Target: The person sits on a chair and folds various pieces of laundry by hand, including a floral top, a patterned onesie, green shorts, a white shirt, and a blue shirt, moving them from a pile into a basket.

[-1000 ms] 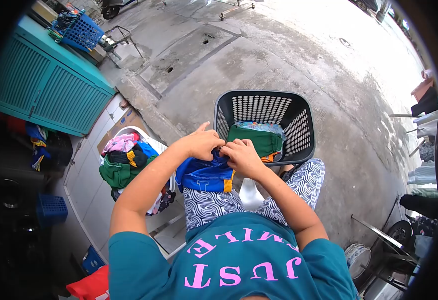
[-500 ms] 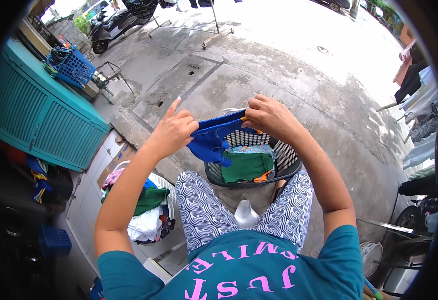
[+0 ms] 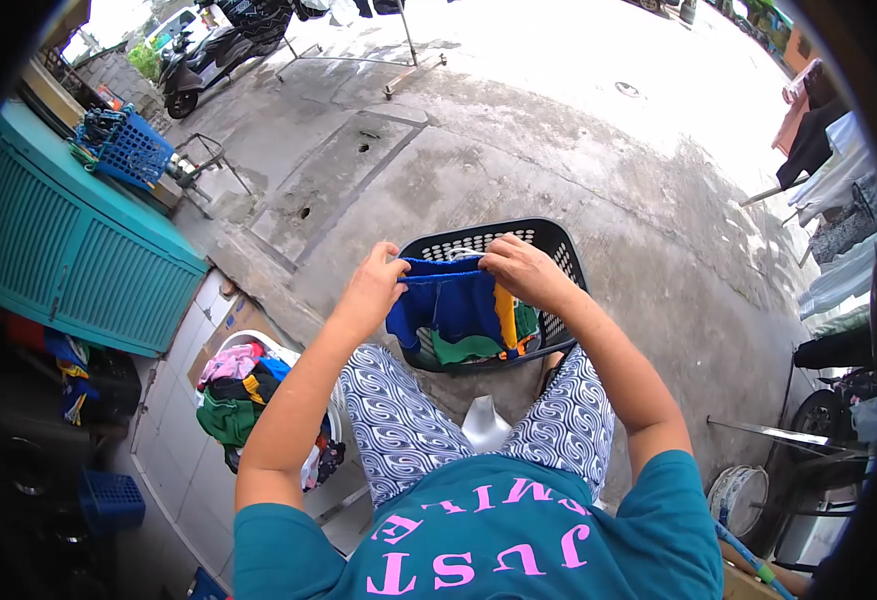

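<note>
Blue shorts [image 3: 448, 303] with a yellow side stripe hang by the waistband between my two hands. My left hand [image 3: 376, 285] pinches one end of the waistband. The other end is gripped by my right hand [image 3: 523, 268]. Below and behind the shorts stands a dark laundry basket [image 3: 555, 243] with perforated walls, close in front of my knees. Part of a green garment [image 3: 468, 347] shows in it, with a bit of orange cloth beside it. The shorts hide much of the basket's inside.
At my left, a white basket [image 3: 280, 350] holds a heap of mixed clothes. A teal louvered cabinet [image 3: 108, 250] carries a blue basket [image 3: 133, 150] of hangers. Clothes hang along the right side [image 3: 843, 200]. A scooter [image 3: 213, 60] and a drying rack [image 3: 408, 60] stand farther off.
Both hands have come down and nearer my body with the shorts. The shorts now hang spread out, with the yellow stripe showing. My view has shifted slightly.
</note>
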A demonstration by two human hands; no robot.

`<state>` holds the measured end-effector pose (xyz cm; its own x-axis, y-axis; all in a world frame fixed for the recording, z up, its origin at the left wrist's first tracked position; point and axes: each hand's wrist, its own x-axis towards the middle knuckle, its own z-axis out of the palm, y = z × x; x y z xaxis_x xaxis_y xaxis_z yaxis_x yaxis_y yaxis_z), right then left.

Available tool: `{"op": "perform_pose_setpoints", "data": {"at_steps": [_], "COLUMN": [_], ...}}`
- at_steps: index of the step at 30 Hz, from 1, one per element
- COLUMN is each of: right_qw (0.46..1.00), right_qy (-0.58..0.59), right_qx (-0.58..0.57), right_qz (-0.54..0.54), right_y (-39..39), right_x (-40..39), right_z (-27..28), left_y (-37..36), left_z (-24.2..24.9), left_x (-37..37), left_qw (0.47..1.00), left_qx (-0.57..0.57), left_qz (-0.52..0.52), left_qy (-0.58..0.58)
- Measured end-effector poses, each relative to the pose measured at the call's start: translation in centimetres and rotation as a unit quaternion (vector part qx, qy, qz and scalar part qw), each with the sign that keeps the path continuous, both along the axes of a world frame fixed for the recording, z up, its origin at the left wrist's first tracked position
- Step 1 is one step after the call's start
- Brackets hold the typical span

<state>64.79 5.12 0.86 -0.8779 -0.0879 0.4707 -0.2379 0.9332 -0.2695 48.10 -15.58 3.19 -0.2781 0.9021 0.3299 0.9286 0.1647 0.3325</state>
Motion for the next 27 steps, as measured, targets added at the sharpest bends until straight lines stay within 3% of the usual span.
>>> {"op": "perform_pose_setpoints", "data": {"at_steps": [2, 3, 4, 5, 6, 7, 8, 10, 12, 16, 19, 21, 23, 25, 27], "right_qw": [0.997, 0.997, 0.981, 0.95, 0.925, 0.848, 0.834, 0.818, 0.749, 0.64, 0.671, 0.683, 0.758, 0.781, 0.832], "right_qy": [-0.01, -0.012, -0.057, -0.102, -0.108, -0.18, -0.187, -0.195, -0.133, -0.166, -0.136, -0.124, -0.091, -0.08, -0.068], "right_qx": [-0.077, -0.077, -0.186, -0.293, -0.361, -0.492, -0.509, -0.527, -0.641, -0.74, -0.718, -0.705, -0.617, -0.58, -0.472], "right_qz": [0.002, -0.001, -0.018, -0.035, -0.042, -0.085, -0.104, -0.124, -0.103, -0.123, -0.123, -0.145, -0.19, -0.217, -0.283], "right_y": [0.7, 1.0, 1.2, 1.4, 1.2, 0.7, 0.5, -0.3, -1.6, -4.1, -4.1, -3.4, -2.6, -1.9, -1.6], "right_x": [0.3, 0.3, 0.3, 0.4, 0.4, 0.5, 0.3, -0.3, -0.8, -2.0, -2.8, -2.8, -2.6, -2.0, -1.1], "right_z": [-0.4, -0.5, -0.6, -0.8, -0.4, 0.1, 0.2, 0.5, 0.8, 1.1, -0.3, -1.9, -3.5, -4.7, -5.6], "left_y": [-0.2, -0.3, -0.3, -0.3, 0.0, 0.2, 0.7, 1.7, 2.8, 4.7, 4.9, 4.4, 3.1, 0.9, -2.0], "left_z": [-0.6, -0.2, 0.0, -0.2, -0.2, -0.3, -0.5, 0.1, -1.0, -1.0, -2.4, -3.5, -4.6, -5.3, -5.4], "left_x": [-0.9, -1.0, -1.2, -1.5, -1.6, -1.6, -1.4, -0.1, 1.0, 7.4, 8.8, 7.6, 6.1, 4.5, 3.6], "left_qw": [0.999, 0.988, 0.963, 0.962, 0.931, 0.889, 0.866, 0.855, 0.857, 0.87, 0.849, 0.779, 0.842, 0.87, 0.91], "left_qx": [0.012, -0.017, -0.047, -0.048, -0.025, -0.002, 0.02, 0.072, 0.135, 0.138, 0.144, 0.158, 0.164, 0.149, 0.078], "left_qz": [-0.023, 0.004, 0.032, 0.03, 0.05, 0.07, 0.113, 0.143, 0.196, 0.135, 0.052, 0.047, 0.081, 0.112, 0.184], "left_qy": [-0.043, -0.155, -0.265, -0.266, -0.361, -0.453, -0.486, -0.493, -0.457, -0.454, -0.506, -0.605, -0.508, -0.457, -0.362]}}
